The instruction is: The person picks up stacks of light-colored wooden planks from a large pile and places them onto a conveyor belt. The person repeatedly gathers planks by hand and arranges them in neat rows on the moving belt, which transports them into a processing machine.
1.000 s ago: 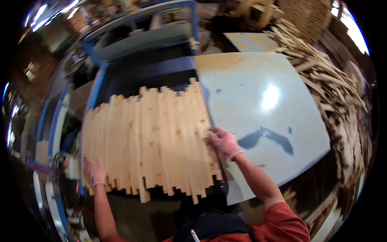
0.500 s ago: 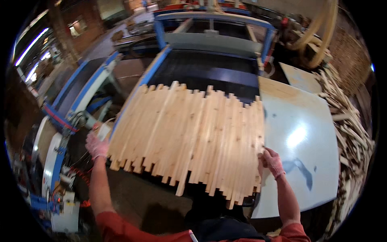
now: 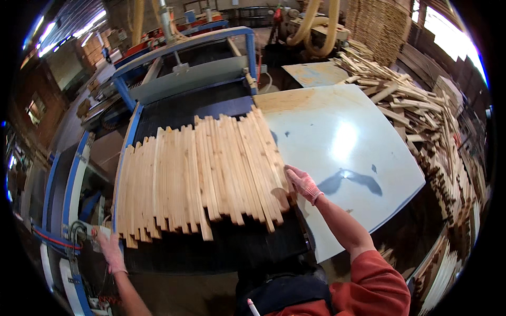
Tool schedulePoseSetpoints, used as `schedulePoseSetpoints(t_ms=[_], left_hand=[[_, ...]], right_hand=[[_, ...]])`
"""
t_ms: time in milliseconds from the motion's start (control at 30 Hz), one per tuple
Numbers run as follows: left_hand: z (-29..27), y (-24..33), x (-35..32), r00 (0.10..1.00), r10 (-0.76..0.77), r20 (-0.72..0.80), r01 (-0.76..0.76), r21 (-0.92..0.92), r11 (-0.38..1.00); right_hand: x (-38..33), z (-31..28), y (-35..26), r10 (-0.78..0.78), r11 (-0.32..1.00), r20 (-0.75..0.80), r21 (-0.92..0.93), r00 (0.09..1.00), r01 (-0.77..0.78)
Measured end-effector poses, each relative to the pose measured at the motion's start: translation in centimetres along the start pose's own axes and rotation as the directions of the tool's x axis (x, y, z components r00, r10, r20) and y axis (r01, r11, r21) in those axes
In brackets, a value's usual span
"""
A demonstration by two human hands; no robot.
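Observation:
A wide row of pale wooden strips (image 3: pixel 195 174) lies side by side on a black conveyor belt (image 3: pixel 221 253), their ends uneven at both the near and far sides. My right hand (image 3: pixel 304 185), in a pinkish work glove, rests against the right edge of the row with its fingers stretched out. At the lower left, my gloved left hand (image 3: pixel 112 253) reaches to a small pale control box (image 3: pixel 100 236) beside the belt's frame. Its fingers are extended and hold nothing that I can see; the fingertips are partly unclear.
A blue frame with a grey crossbar (image 3: pixel 190 79) spans the belt farther off. To the right stands a glossy pale tabletop (image 3: pixel 337 142). Beyond it lies a heap of scrap wood (image 3: pixel 406 105), with thick hoses (image 3: pixel 316 37) behind. Another narrow conveyor (image 3: pixel 63 179) runs at left.
The view has swung to the right. The strips have moved forward on the belt, baring black belt at their near ends. My right hand stays at their right edge, its fingers straighter.

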State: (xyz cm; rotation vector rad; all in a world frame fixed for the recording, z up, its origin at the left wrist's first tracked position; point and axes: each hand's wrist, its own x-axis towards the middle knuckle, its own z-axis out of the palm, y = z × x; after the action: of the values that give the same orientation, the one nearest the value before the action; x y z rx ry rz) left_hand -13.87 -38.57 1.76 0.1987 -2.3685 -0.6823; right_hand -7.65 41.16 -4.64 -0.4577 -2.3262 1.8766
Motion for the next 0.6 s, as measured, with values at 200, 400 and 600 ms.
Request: schedulePoseSetpoints(t_ms=[200, 400, 600], left_hand=[[1.1, 25.7, -14.2, 0.481, 0.310, 0.820, 0.609, -0.567, 0.555], [6.3, 33.3, -25.4, -0.057, 0.577, 0.815, 0.919, -0.183, 0.350], [9.6, 35.9, -30.2, -0.303, 0.607, 0.735, 0.864, -0.058, 0.500]], right_hand=[[-0.9, -1.5, 2.6, 0.111, 0.850, 0.014, 0.516, 0.994, -0.102], [-4.3, -1.6, 2.6, 0.186, 0.836, -0.036, 0.531, 0.982, -0.139], [-3.3, -1.4, 2.2, 0.241, 0.949, -0.159, 0.246, 0.958, -0.198]])
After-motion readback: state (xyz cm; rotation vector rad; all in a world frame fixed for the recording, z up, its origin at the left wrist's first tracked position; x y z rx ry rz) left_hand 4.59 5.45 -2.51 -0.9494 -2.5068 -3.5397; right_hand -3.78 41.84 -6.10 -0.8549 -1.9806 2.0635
